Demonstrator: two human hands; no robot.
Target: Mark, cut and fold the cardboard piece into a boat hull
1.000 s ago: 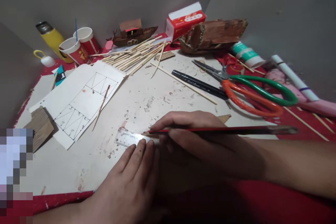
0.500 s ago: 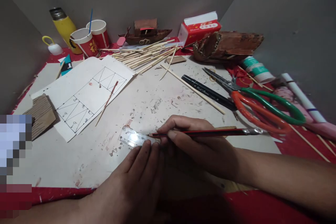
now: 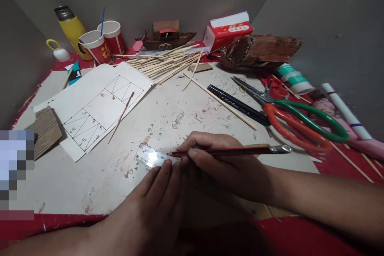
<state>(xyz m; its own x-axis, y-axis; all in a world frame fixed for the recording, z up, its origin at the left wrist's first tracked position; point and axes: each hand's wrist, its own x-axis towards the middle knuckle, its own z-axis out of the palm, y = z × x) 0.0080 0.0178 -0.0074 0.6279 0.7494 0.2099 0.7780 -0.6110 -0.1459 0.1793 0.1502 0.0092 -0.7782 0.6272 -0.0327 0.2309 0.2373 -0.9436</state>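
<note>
My right hand (image 3: pixel 223 164) grips a red and black pencil (image 3: pixel 234 151), its tip resting at the edge of a clear plastic ruler (image 3: pixel 149 156). My left hand (image 3: pixel 153 206) lies flat with its fingers stretched out, pressing down on the ruler's near end. Both hands rest on a stained white work board (image 3: pixel 168 116). What lies under the hands is hidden.
A paper with a drawn grid (image 3: pixel 96 108) lies left, cardboard (image 3: pixel 45 130) beside it. Several bamboo sticks (image 3: pixel 162 64), a black marker (image 3: pixel 238 105) and green-orange scissors (image 3: pixel 297 118) lie beyond. Cups (image 3: pixel 102 44), a yellow bottle (image 3: pixel 72 30), a model boat (image 3: pixel 165 38) and a tissue box (image 3: pixel 229 30) line the back.
The view has shifted slightly, then steadied. The pencil tip has stayed at the ruler, and both hands have kept their places.
</note>
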